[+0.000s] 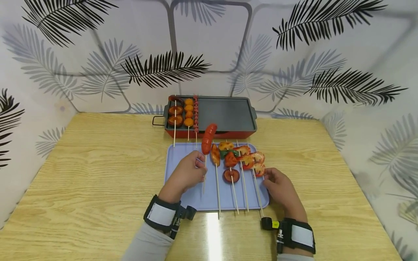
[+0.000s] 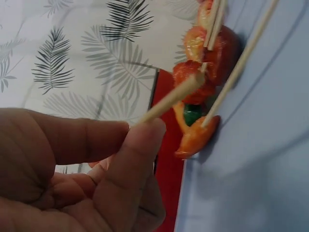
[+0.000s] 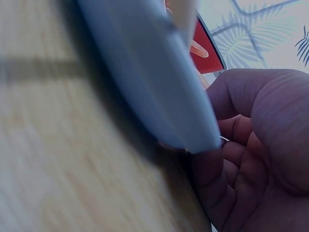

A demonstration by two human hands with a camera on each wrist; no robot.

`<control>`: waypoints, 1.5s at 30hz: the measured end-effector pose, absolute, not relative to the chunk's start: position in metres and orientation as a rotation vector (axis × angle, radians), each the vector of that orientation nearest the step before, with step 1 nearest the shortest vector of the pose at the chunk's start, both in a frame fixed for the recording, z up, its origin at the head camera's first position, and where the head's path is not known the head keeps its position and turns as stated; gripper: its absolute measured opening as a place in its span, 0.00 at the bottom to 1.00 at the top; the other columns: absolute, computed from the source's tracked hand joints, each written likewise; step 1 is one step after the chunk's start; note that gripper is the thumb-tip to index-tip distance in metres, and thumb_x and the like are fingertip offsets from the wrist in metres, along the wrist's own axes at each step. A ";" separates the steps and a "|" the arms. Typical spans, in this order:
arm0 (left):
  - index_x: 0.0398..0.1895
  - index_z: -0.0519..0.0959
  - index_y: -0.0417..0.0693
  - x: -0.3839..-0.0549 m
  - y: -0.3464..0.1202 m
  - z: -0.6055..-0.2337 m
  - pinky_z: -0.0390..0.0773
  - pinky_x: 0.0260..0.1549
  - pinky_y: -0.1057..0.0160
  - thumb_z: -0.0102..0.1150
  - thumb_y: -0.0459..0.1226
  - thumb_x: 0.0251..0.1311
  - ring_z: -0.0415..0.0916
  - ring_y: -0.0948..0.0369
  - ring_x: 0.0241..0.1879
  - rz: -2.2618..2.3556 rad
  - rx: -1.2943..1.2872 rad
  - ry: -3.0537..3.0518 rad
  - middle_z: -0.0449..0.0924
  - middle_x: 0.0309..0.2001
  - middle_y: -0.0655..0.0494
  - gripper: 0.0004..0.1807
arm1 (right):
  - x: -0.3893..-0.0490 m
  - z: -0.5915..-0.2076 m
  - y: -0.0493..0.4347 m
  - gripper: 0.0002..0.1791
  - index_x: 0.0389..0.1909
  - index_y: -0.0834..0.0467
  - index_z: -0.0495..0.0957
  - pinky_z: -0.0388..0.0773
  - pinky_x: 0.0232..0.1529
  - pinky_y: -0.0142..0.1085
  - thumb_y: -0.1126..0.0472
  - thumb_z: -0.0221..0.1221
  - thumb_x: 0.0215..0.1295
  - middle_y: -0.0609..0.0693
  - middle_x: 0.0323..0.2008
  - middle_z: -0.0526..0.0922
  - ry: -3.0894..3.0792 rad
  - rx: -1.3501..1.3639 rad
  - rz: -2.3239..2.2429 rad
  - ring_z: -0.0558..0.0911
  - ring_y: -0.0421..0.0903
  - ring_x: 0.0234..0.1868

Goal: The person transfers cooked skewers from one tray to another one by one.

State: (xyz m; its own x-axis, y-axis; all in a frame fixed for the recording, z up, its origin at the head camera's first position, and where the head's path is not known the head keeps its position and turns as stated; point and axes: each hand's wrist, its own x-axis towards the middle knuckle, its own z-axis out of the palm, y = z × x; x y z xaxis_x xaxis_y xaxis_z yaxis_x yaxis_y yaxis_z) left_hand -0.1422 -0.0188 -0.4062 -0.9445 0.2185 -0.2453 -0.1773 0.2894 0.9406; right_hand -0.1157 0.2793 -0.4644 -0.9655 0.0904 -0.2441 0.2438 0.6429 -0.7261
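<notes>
A sausage skewer (image 1: 209,139) is pinched by its stick between the thumb and fingers of my left hand (image 1: 188,170), over the left part of the lavender tray (image 1: 196,199). The left wrist view shows the stick's blunt end (image 2: 178,94) poking out past the thumb. My right hand (image 1: 280,185) grips the tray's right rim, thumb on top and fingers under the edge in the right wrist view. On the tray lie several skewers: a plump orange piece (image 1: 215,155), one with a round brown slice (image 1: 231,176), and shrimp skewers (image 1: 259,169) nearest my right hand.
Behind the tray stands a red grill with a dark plate (image 1: 225,112) and a wire handle (image 1: 158,120). Three skewers lie on its left side: brown slices (image 1: 175,120), orange balls (image 1: 188,108) and thin pink meat (image 1: 196,114). A leaf-patterned cloth (image 1: 209,47) hangs behind the wooden table (image 1: 98,174).
</notes>
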 end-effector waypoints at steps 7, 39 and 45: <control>0.42 0.69 0.36 -0.137 -0.018 -0.419 0.77 0.25 0.66 0.55 0.22 0.61 0.70 0.59 0.26 1.659 -0.032 2.185 0.67 0.32 0.50 0.09 | -0.115 -0.463 0.279 0.19 0.57 0.66 0.74 0.72 0.38 0.38 0.67 0.54 0.65 0.58 0.43 0.79 2.712 0.242 -1.231 0.75 0.52 0.42; 0.33 0.76 0.40 -0.138 -0.015 -0.440 0.70 0.20 0.65 0.62 0.29 0.52 0.74 0.61 0.18 1.222 0.018 2.470 0.76 0.18 0.53 0.06 | -0.115 -0.463 0.276 0.19 0.57 0.67 0.73 0.72 0.35 0.37 0.67 0.53 0.66 0.59 0.44 0.77 2.675 0.269 -1.272 0.75 0.52 0.42; 0.41 0.77 0.40 -0.137 -0.016 -0.441 0.70 0.22 0.65 0.69 0.37 0.56 0.73 0.62 0.17 1.216 -0.003 2.444 0.76 0.19 0.54 0.14 | -0.115 -0.463 0.277 0.19 0.57 0.67 0.73 0.71 0.35 0.37 0.66 0.53 0.66 0.59 0.43 0.78 2.688 0.266 -1.253 0.75 0.52 0.41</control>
